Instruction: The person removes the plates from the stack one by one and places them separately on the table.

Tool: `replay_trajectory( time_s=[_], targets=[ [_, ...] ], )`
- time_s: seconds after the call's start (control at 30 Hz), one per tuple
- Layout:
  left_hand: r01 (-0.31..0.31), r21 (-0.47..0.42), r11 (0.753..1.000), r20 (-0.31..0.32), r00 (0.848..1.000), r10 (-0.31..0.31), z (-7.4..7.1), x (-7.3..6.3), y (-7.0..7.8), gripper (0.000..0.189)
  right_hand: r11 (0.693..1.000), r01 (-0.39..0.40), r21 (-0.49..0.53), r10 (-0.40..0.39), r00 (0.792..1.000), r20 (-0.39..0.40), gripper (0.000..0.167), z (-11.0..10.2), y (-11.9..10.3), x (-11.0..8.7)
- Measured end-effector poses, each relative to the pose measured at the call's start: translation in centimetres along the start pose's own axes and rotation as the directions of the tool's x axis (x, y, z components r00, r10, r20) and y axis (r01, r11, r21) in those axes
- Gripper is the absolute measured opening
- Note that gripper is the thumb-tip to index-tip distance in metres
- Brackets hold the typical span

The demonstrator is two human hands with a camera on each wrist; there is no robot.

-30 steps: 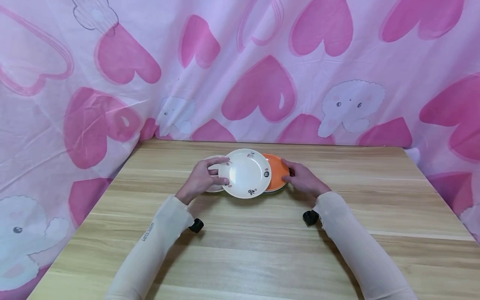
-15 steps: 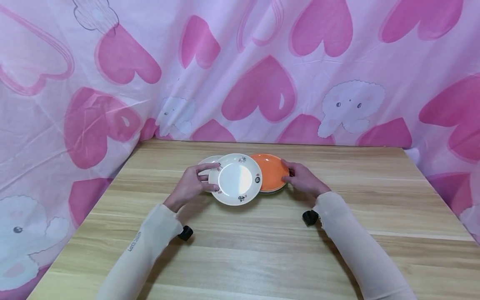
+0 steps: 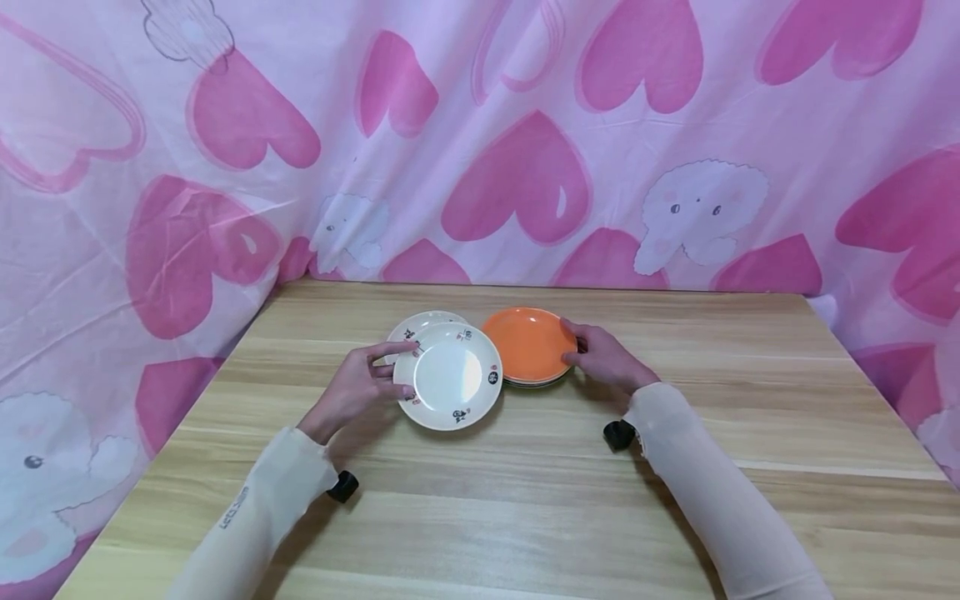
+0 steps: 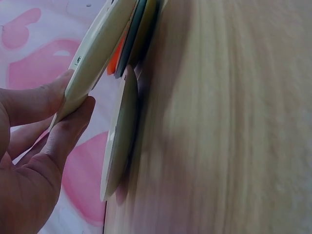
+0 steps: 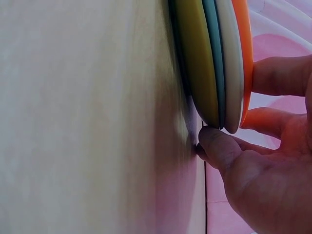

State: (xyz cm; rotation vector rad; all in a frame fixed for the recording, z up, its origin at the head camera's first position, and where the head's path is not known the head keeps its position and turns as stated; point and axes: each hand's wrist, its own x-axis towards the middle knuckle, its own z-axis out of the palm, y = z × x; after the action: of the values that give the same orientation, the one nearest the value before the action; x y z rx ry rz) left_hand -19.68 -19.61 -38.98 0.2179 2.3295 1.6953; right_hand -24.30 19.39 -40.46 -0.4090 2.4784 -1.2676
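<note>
A white plate [image 3: 450, 379] with small dark and red motifs is pinched at its left rim by my left hand [image 3: 352, 387]. In the left wrist view this plate [image 4: 97, 56] is raised above the table. A second white plate [image 4: 119, 141] lies on the table under it, partly covered in the head view. My right hand [image 3: 606, 358] grips the right edge of a stack whose top is an orange plate [image 3: 525, 343]. Below the orange one, the right wrist view shows a white plate [image 5: 231, 63], a teal plate [image 5: 214, 53] and a yellow plate [image 5: 195, 63].
The wood-grain table [image 3: 495, 517] extends to either side of the plates and toward the person. A pink cloth [image 3: 517, 183] with hearts and white animals hangs along its back and sides. Black wrist devices sit at the left cuff [image 3: 296, 462] and right cuff [image 3: 652, 408].
My left hand has moved left and nearer with the white plate, off the orange plate, which now shows whole. More of the lower white plate's far edge shows. My right hand has stayed put.
</note>
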Motion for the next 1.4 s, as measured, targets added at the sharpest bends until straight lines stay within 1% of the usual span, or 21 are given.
replay_trajectory(
  time_s=[0.3,0.63,0.77,1.1,1.3,1.4],
  targets=[
    [0.01,-0.018,1.0,0.032,0.999,-0.01,-0.8,-1.2,-0.7,0.071,1.0,0.0,0.001,0.0,1.0,-0.007,0.068,0.0,-0.1,0.0],
    [0.022,0.054,0.998,0.063,0.998,-0.025,-1.3,-2.3,-1.0,0.067,1.0,0.002,0.003,-0.002,1.0,-0.012,0.068,-0.1,-0.4,-0.1],
    [0.0,0.053,0.999,0.09,0.996,-0.005,-1.6,-2.7,-1.5,0.067,1.0,0.002,-0.003,-0.002,1.0,-0.011,0.068,0.0,-0.4,-0.1],
    [-0.006,0.016,1.0,0.147,0.989,0.003,-2.1,-3.4,-2.4,0.065,1.0,0.0,-0.01,0.0,1.0,-0.008,0.068,0.1,-0.3,-0.2],
    [-0.004,0.043,0.999,0.185,0.983,-0.004,-2.5,-3.9,-2.6,0.058,1.0,0.008,-0.02,-0.008,1.0,-0.011,0.067,0.1,-0.3,-0.2],
    [-0.015,0.049,0.999,0.205,0.979,0.005,-2.7,-4.1,-2.7,0.057,1.0,0.009,-0.023,-0.009,1.0,-0.011,0.067,0.1,-0.2,-0.2]
  ],
)
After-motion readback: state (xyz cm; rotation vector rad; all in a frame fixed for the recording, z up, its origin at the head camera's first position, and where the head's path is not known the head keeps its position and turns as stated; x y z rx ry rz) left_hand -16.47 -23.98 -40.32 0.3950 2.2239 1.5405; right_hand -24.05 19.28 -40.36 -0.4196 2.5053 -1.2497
